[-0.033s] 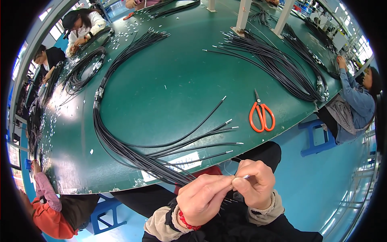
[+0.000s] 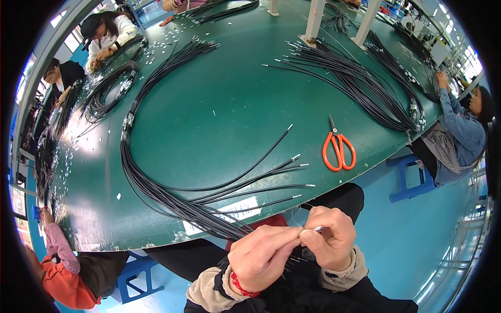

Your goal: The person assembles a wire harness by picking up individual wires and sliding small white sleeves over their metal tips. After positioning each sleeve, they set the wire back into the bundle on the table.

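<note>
My left hand (image 2: 266,255) and my right hand (image 2: 330,237) meet over my lap, just below the green table's near edge (image 2: 156,241). Both pinch the end of a thin black cable; its small silver tip (image 2: 317,228) shows between my right thumb and forefinger. A red band sits on my left wrist. A long bundle of black cables (image 2: 156,193) curves across the table from the far side toward my hands. Several loose cable ends with metal tips (image 2: 292,180) fan out just in front of me.
Orange-handled scissors (image 2: 338,148) lie at the table's right near edge. More black cable bundles (image 2: 365,88) lie at the far right and coils (image 2: 104,94) at the far left. Other people sit around the table: right (image 2: 459,130), far left (image 2: 107,34), lower left (image 2: 62,266). A blue stool (image 2: 409,180) stands right.
</note>
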A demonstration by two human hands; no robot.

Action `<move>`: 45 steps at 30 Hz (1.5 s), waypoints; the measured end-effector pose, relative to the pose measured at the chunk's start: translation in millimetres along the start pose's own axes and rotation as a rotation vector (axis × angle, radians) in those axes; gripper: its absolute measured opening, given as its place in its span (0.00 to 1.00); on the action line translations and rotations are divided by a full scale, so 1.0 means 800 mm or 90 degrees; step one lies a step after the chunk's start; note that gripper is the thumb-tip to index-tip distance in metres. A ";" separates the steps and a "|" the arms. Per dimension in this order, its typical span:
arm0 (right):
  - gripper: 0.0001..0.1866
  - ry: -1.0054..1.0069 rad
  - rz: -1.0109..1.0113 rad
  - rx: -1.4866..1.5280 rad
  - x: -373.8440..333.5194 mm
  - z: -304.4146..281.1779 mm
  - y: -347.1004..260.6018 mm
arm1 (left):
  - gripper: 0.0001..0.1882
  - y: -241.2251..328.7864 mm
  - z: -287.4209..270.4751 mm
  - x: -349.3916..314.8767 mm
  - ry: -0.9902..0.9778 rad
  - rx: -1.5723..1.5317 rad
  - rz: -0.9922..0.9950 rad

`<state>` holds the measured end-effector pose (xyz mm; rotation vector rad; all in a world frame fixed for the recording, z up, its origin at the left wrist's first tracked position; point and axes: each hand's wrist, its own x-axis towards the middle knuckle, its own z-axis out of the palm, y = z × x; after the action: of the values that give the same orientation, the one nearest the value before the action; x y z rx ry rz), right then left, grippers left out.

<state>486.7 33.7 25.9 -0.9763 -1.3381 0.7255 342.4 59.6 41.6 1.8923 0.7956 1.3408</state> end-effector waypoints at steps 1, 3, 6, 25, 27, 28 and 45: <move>0.13 -0.003 -0.007 -0.009 0.000 -0.001 0.001 | 0.14 0.001 0.000 0.001 -0.005 -0.008 -0.019; 0.14 -0.010 -0.022 -0.028 -0.001 -0.003 0.001 | 0.14 0.002 0.002 0.000 0.001 -0.017 -0.015; 0.14 -0.023 -0.024 -0.046 0.002 -0.009 -0.006 | 0.13 0.000 0.004 -0.003 0.014 -0.034 -0.009; 0.08 0.027 -0.041 -0.159 0.019 -0.023 -0.008 | 0.08 0.014 0.024 0.012 0.056 -0.156 -0.161; 0.06 0.047 -0.014 -0.184 0.024 -0.019 -0.005 | 0.08 0.018 0.018 0.014 0.051 -0.146 -0.138; 0.06 0.046 -0.016 -0.182 0.025 -0.017 -0.007 | 0.08 0.021 0.014 0.015 0.043 -0.137 -0.117; 0.07 -0.017 0.000 0.000 0.026 0.006 -0.028 | 0.10 0.019 -0.003 -0.002 0.109 -0.223 -0.133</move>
<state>482.4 43.1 55.1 -0.9700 -1.3612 0.7403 341.1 49.8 53.8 1.3997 0.7615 1.4179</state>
